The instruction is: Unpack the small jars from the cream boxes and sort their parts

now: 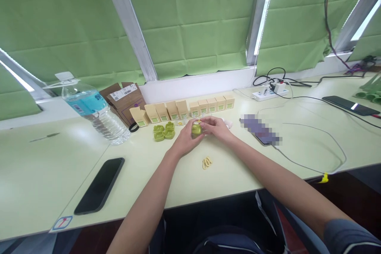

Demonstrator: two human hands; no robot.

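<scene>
My left hand (185, 139) is closed around a small rounded green container (196, 129), held a little above the table. The fingers of my right hand (218, 127) grip the same piece from the right, near a small yellow bit at its top. Fingers hide part of it. Just left of my hands stands a cluster of small green cups (159, 137). Several thin yellow loop-shaped pieces (207, 162) lie on the table in front of my hands. Behind, small cream boxes (212, 105) stand in a row, those at the left with raised flaps.
On the left are a large water bottle (95, 107), an opened brown carton (126, 101) and a black phone (99, 185). To the right, another phone (262, 131) has a white cable attached. A power strip (269, 92) with cables sits by the wall.
</scene>
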